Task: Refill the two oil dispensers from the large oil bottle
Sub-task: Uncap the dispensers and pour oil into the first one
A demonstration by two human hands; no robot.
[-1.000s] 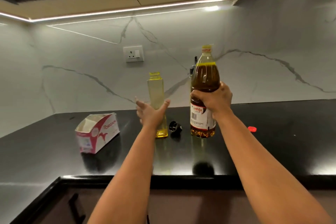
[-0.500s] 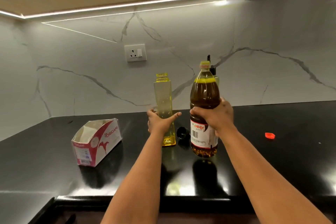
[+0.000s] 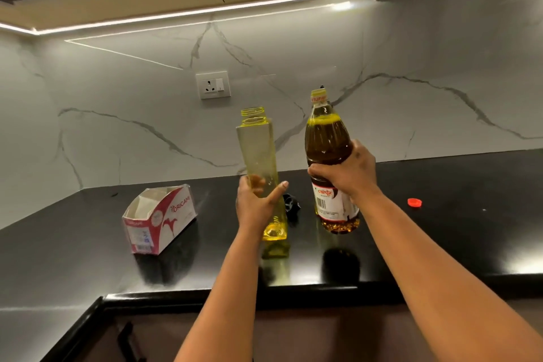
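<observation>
My left grip wraps the lower body of the tall square oil dispenser, uncapped and almost empty, a little yellow oil at its base, which stands on the black counter. My right grip clasps the large oil bottle around its middle, upright and lifted clear of the counter, just at the dispenser's 3 o'clock. A black cap lies between the two. A red cap sits well off at 3 o'clock; an open tissue box at 9 o'clock.
</observation>
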